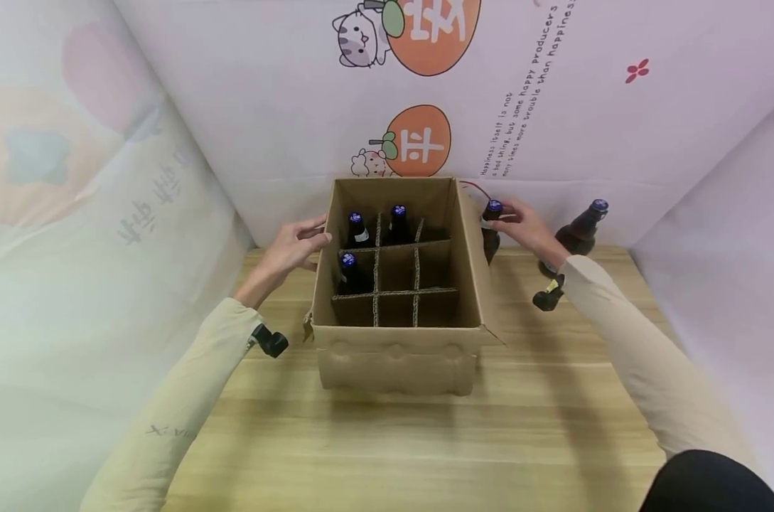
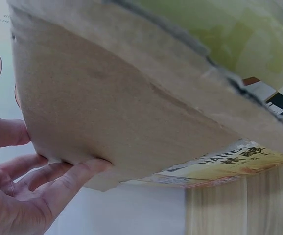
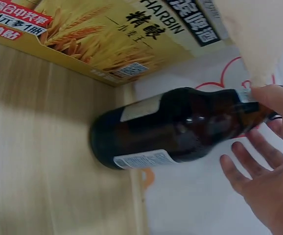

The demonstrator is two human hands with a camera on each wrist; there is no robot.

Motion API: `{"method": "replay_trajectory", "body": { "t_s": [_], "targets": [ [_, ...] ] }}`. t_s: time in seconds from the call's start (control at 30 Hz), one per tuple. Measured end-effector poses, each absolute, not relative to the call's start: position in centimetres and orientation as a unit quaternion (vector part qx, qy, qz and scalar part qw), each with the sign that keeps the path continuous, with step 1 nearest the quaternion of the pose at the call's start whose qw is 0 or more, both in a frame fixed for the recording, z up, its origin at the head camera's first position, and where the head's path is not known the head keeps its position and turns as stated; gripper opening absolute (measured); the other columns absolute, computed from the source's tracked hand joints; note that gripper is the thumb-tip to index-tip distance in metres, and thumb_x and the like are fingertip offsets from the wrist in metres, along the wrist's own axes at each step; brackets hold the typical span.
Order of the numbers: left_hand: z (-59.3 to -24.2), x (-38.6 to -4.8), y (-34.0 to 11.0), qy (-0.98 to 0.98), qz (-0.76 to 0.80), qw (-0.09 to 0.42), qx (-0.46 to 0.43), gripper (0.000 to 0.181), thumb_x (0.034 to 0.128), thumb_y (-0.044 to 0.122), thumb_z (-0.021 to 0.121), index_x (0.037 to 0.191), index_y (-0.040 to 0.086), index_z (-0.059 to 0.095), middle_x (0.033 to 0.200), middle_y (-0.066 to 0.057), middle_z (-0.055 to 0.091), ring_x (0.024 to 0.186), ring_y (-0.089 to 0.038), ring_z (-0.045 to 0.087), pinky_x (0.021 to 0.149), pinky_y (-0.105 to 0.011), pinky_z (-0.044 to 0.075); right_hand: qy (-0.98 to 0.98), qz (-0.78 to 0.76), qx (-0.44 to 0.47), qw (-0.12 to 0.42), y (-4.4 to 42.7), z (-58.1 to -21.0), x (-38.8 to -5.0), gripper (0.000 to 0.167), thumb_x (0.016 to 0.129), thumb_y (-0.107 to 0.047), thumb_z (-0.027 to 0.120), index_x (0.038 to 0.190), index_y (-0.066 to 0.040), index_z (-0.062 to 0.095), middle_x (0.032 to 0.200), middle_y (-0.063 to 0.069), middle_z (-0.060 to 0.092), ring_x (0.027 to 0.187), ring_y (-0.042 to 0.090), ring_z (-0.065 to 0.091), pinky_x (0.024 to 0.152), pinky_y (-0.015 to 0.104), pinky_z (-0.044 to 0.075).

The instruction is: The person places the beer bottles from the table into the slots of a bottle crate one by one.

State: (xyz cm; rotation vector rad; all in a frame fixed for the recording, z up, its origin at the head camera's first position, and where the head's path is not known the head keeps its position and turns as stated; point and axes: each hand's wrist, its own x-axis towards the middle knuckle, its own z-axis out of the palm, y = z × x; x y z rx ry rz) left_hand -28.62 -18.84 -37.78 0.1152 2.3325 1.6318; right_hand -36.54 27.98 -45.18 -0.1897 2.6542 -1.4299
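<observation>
A cardboard box (image 1: pixel 396 355) with a divider grid stands in the middle of the table. Three dark beer bottles (image 1: pixel 358 235) with blue caps sit in its left and back compartments. My left hand (image 1: pixel 291 249) rests its fingertips against the box's left side; in the left wrist view they touch the brown cardboard flap (image 2: pixel 112 103). Just outside the right wall, my right hand (image 1: pixel 521 226) pinches the neck of another beer bottle (image 3: pixel 180 122) between thumb and fingers. That bottle is upright beside the box, partly hidden by the flap in the head view.
Another dark bottle (image 1: pixel 581 229) stands farther right, behind my right forearm. The wooden table (image 1: pixel 387 455) meets a printed white wall covering (image 1: pixel 284 128) at the back, with pale sheets at both sides. A black rounded object (image 1: pixel 709 483) appears at the bottom right.
</observation>
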Motion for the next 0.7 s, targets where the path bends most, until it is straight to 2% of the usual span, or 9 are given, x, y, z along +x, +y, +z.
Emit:
{"method": "replay_trajectory", "body": {
  "t_s": [0.17, 0.3, 0.43, 0.5, 0.57, 0.7],
  "targets": [
    [-37.8, -28.5, -19.0, 0.811, 0.566, 0.14, 0.041, 0.06, 0.1054, 0.016, 0.059, 0.161, 0.009, 0.038, 0.16, -0.021, 0.046, 0.139, -0.04, 0.055, 0.074, -0.027, 0.066, 0.861, -0.504, -0.065, 0.027, 27.3, -46.3, -36.6, 0.059, 0.101, -0.026, 0.071, 0.151, -0.004, 0.048, 0.151, 0.025, 0.054, 0.141, 0.043, 0.05, 0.119, 0.057, 0.042],
    [-38.0, -28.4, -18.9, 0.808, 0.57, 0.142, 0.04, 0.06, 0.1053, 0.016, 0.059, 0.161, 0.009, 0.038, 0.158, -0.022, 0.048, 0.139, -0.04, 0.055, 0.075, -0.028, 0.067, 0.85, -0.523, -0.055, 0.023, 27.3, -47.0, -36.5, 0.055, 0.101, -0.033, 0.071, 0.147, -0.006, 0.055, 0.146, 0.019, 0.059, 0.135, 0.028, 0.055, 0.115, 0.041, 0.045],
    [-38.1, -28.5, -18.7, 0.804, 0.575, 0.142, 0.039, 0.06, 0.1054, 0.015, 0.059, 0.161, 0.008, 0.038, 0.158, -0.023, 0.048, 0.138, -0.041, 0.055, 0.073, -0.027, 0.067, 0.837, -0.546, -0.039, 0.005, 27.3, -47.7, -36.4, 0.052, 0.1, -0.038, 0.072, 0.142, -0.007, 0.062, 0.129, 0.0, 0.07, 0.116, 0.005, 0.061, 0.104, 0.022, 0.048],
    [-38.1, -28.5, -18.7, 0.804, 0.576, 0.142, 0.039, 0.06, 0.1054, 0.015, 0.059, 0.161, 0.008, 0.038, 0.158, -0.023, 0.047, 0.138, -0.041, 0.055, 0.073, -0.027, 0.067, 0.825, -0.564, -0.041, -0.008, 27.1, -48.0, -36.4, 0.049, 0.101, -0.034, 0.072, 0.139, -0.004, 0.064, 0.118, -0.008, 0.072, 0.107, 0.0, 0.062, 0.098, 0.017, 0.049],
    [-38.1, -28.5, -18.8, 0.805, 0.575, 0.143, 0.039, 0.06, 0.1056, 0.015, 0.059, 0.161, 0.009, 0.038, 0.158, -0.023, 0.047, 0.139, -0.04, 0.055, 0.074, -0.028, 0.067, 0.815, -0.578, -0.044, -0.018, 26.9, -48.2, -36.6, 0.046, 0.101, -0.03, 0.072, 0.136, -0.002, 0.064, 0.11, -0.015, 0.071, 0.103, -0.001, 0.063, 0.093, 0.014, 0.049],
    [-38.1, -28.5, -19.0, 0.807, 0.572, 0.138, 0.039, 0.06, 0.1055, 0.016, 0.059, 0.161, 0.009, 0.038, 0.158, -0.023, 0.048, 0.138, -0.04, 0.055, 0.074, -0.029, 0.067, 0.813, -0.577, -0.068, -0.031, 26.5, -48.4, -36.9, 0.038, 0.103, -0.028, 0.07, 0.13, -0.003, 0.064, 0.108, -0.011, 0.068, 0.101, 0.003, 0.061, 0.087, 0.017, 0.05]
  ]
}}
